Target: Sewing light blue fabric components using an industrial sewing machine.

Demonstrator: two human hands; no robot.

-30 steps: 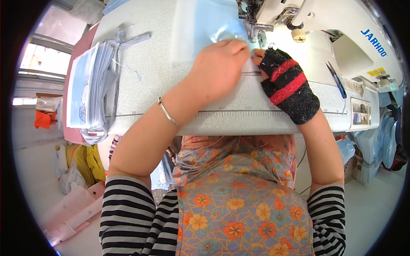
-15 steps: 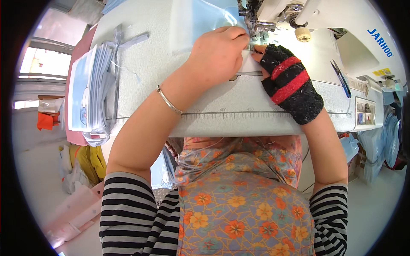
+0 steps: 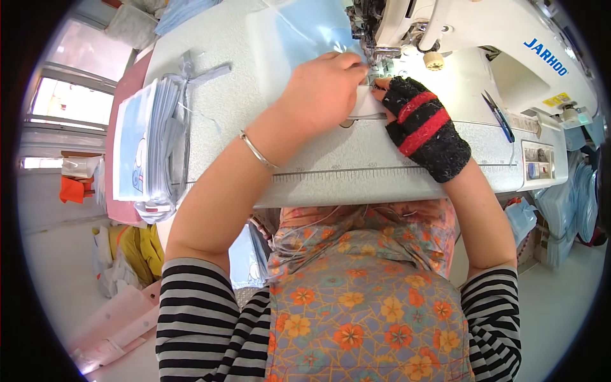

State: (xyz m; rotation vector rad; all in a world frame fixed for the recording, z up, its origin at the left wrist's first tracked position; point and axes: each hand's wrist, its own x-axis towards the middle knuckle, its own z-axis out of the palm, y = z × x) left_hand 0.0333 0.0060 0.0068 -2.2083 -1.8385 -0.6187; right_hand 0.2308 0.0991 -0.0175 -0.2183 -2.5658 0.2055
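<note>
My left hand (image 3: 326, 92), with a bangle at the wrist, is closed with bent fingers on the edge of a light blue plastic sheet (image 3: 299, 35), just left of the presser foot (image 3: 384, 65). A black fingerless glove with red stripes covers my right hand (image 3: 429, 127). Its thumb and finger pinch a small white piece (image 3: 368, 104) in front of the foot. Both hands' fingertips are partly hidden. The sewing machine (image 3: 471, 28) stands over the work at the upper right.
A tied stack of printed light blue pieces (image 3: 143, 140) lies at the left. Blue-handled snips (image 3: 499, 118) rest right of my glove, above a small parts tray (image 3: 538, 160). A printed ruler runs along the table's front edge (image 3: 331, 191).
The whole view has shifted slightly, so the stack and machine appear displaced. My hands stay close to the presser foot, the left one a little lower against it.
</note>
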